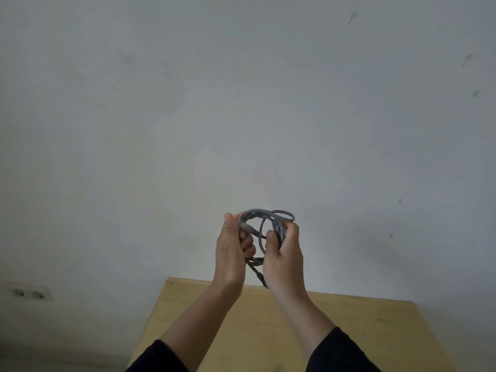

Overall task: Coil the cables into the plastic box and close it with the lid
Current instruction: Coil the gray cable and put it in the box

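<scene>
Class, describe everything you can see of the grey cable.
The grey cable is thin, flexible and wound into several loose loops. It is held up in the air, above the wooden table. The left hand and right hand grip the coil from either side. A darker end hangs down between the wrists.

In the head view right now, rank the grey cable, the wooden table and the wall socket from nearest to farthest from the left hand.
1. Grey cable: gripped in the left hand, held up in front of the wall.
2. Wooden table: below the hands, lower middle and right.
3. Wall socket: far lower left, on the wall.
</scene>
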A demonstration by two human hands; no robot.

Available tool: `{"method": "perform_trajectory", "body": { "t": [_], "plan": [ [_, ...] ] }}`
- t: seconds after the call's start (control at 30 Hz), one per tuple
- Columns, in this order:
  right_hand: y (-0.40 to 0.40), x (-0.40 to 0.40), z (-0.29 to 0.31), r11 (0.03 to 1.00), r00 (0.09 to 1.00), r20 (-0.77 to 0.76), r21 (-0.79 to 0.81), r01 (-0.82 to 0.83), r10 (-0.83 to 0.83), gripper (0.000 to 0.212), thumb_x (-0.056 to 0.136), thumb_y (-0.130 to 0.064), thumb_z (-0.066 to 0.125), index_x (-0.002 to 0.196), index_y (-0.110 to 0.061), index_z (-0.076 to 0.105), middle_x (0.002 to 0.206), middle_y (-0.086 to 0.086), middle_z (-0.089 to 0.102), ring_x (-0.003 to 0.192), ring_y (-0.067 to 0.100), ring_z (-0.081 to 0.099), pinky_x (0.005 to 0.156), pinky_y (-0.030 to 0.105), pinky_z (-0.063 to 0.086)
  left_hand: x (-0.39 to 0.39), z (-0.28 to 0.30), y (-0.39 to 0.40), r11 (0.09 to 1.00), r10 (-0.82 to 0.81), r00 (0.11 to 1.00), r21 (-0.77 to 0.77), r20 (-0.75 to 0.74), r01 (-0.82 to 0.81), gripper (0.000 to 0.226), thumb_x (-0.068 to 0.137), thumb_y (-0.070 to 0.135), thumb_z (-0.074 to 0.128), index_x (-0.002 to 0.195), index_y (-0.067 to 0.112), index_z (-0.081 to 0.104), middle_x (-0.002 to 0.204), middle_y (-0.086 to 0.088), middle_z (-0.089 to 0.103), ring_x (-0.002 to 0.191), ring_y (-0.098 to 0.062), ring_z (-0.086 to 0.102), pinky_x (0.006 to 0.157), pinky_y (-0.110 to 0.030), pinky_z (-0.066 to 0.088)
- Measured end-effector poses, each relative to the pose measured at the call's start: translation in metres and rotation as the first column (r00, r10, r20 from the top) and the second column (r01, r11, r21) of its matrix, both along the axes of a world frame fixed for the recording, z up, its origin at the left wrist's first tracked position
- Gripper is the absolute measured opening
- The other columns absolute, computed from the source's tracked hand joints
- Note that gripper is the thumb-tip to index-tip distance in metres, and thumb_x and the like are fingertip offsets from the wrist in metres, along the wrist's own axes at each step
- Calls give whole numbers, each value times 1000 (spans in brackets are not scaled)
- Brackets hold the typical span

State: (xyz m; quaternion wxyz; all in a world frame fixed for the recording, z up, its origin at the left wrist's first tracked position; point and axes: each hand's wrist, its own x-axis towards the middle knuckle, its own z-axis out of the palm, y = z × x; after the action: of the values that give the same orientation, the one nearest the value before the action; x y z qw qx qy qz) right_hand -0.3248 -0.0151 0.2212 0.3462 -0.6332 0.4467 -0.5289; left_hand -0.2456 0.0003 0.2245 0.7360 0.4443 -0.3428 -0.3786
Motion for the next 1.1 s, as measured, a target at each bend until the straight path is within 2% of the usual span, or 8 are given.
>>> {"method": "perform_trajectory", "body": {
  "t": [0.1, 0.17, 0.23, 0.43, 0.6, 0.73, 0.97, 1.1],
  "plan": [
    [0, -3, -1, 990, 1000, 17, -141, 9, -7, 28, 93, -21, 50, 117, -24, 36, 89, -4, 60, 77, 7, 59, 62, 14, 44, 3, -1, -4, 994, 96, 983, 26, 154, -102, 36, 100, 34, 33, 90, 19, 63, 52, 13, 34, 46, -5, 30, 45, -21, 27],
    [9, -11, -8, 979, 998, 56, -203, 33, -22, 47, 91, -19, 54, 131, -22, 29, 88, -6, 59, 75, 8, 60, 61, 13, 47, 4, -6, 4, 992, 111, 979, 35, 168, -118, 36, 100, 33, 32, 91, 19, 63, 48, 14, 34, 45, -5, 29, 44, -20, 27],
    [26, 1, -26, 979, 998, -27, -199, 46, -53, 55, 92, -21, 54, 139, -27, 27, 85, -5, 60, 74, 9, 60, 64, 13, 48, 16, -24, 20, 990, 66, 984, 109, 163, -85, 37, 100, 33, 31, 93, 19, 65, 50, 13, 33, 46, -5, 28, 44, -20, 26],
    [42, 2, -49, 973, 992, -70, -214, 91, -108, 28, 90, -23, 51, 115, -21, 64, 85, -4, 67, 80, 6, 60, 69, 11, 45, 22, -48, 44, 983, 51, 973, 162, 224, -89, 36, 100, 34, 30, 90, 29, 64, 65, 6, 46, 53, -4, 40, 51, -22, 36],
    [36, -3, -52, 990, 993, -82, -118, 77, -87, 23, 91, -18, 55, 111, -23, 67, 83, -1, 70, 77, 8, 61, 68, 18, 49, 10, -52, 46, 961, 165, 928, 155, 334, -227, 35, 100, 33, 29, 89, 35, 62, 74, 19, 61, 62, 2, 53, 59, -18, 41],
    [28, -4, -51, 997, 995, -61, -34, 75, -77, 23, 92, -17, 55, 111, -20, 67, 87, -3, 71, 77, -1, 60, 66, 6, 44, 7, -55, 38, 956, 205, 913, 129, 354, -264, 31, 100, 28, 33, 98, 29, 64, 91, 11, 68, 75, 5, 59, 66, -9, 42],
    [70, -42, -95, 976, 981, -106, 123, 177, -165, 24, 93, -19, 54, 114, -20, 66, 104, -4, 70, 92, 4, 64, 76, 7, 48, -19, -108, 67, 948, 35, 899, 269, 437, -168, 30, 99, 30, 35, 101, 28, 65, 87, 13, 67, 82, 5, 59, 68, -16, 43],
    [94, -68, -121, 956, 973, -149, 208, 205, -177, 24, 92, -20, 55, 114, -20, 66, 105, -2, 71, 89, 3, 62, 72, 0, 45, -38, -133, 93, 933, -84, 863, 343, 499, -107, 32, 100, 32, 33, 106, 26, 64, 87, 9, 66, 80, -1, 58, 66, -20, 43]
  ]
}}
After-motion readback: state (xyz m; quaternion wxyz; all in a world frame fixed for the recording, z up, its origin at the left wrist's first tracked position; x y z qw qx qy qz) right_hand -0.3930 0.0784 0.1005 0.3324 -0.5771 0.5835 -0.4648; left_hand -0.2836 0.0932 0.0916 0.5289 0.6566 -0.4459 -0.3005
